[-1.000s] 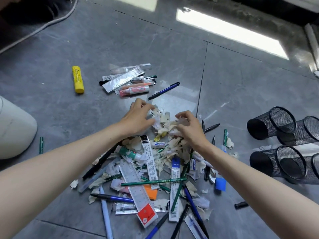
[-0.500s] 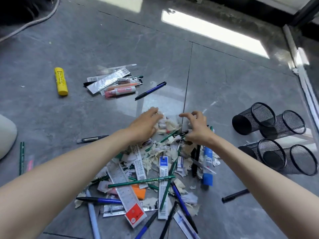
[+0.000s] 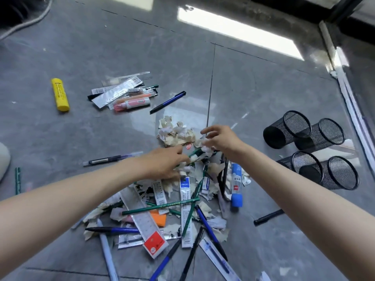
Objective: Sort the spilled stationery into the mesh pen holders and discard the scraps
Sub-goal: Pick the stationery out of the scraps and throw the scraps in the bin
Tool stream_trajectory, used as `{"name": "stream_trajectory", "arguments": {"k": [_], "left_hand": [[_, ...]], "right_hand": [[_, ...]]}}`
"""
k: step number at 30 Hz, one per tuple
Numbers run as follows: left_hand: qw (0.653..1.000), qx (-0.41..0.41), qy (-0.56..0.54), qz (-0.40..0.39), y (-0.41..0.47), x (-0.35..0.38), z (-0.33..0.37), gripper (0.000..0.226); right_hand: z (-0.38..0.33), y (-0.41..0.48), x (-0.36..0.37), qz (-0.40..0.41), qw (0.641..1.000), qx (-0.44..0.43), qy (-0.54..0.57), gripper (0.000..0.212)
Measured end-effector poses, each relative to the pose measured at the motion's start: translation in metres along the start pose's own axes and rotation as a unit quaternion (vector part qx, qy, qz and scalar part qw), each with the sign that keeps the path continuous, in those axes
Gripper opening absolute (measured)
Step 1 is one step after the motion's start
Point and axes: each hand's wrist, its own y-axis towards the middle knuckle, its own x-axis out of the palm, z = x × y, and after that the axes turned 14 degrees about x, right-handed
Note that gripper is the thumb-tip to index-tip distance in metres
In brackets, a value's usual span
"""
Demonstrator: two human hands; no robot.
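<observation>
Mid-frame, paper scraps (image 3: 207, 149) are pinched by the right hand (image 3: 221, 138). The left hand (image 3: 162, 164) is laid on the stationery pile (image 3: 184, 191); its grip cannot be told.

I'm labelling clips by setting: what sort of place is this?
Probably an indoor room, at floor level: glossy grey floor tiles, what looks like a sliding-door track at right, and a bright light reflection.
</observation>
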Motion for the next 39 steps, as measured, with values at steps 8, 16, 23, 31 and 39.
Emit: {"name": "stream_trajectory", "arguments": {"k": [8, 16, 23, 31, 39], "left_hand": [[0.957, -0.123, -0.124, 0.230, 0.016, -0.020, -0.019, 0.011], [0.947, -0.161, 0.007, 0.277, 0.013, -0.014, -0.009, 0.041], [0.965, -0.172, 0.041, 0.196, 0.019, 0.020, 0.014, 0.023], [0.960, -0.159, -0.040, 0.227, 0.025, 0.003, 0.021, 0.018], [0.959, -0.130, -0.141, 0.208, 0.035, 0.021, 0.025, 0.026]], "right_hand": [[-0.013, 0.016, 0.014, 0.092, 0.992, -0.006, 0.082, 0.022], [0.017, 0.006, 0.005, 0.115, 0.879, -0.074, -0.456, 0.029], [0.020, 0.007, -0.003, 0.186, 0.760, -0.241, -0.575, 0.014], [0.016, -0.008, -0.015, 0.175, 0.842, -0.175, -0.479, 0.018], [0.042, -0.018, -0.008, 0.067, 0.942, -0.006, -0.329, 0.017]]}}
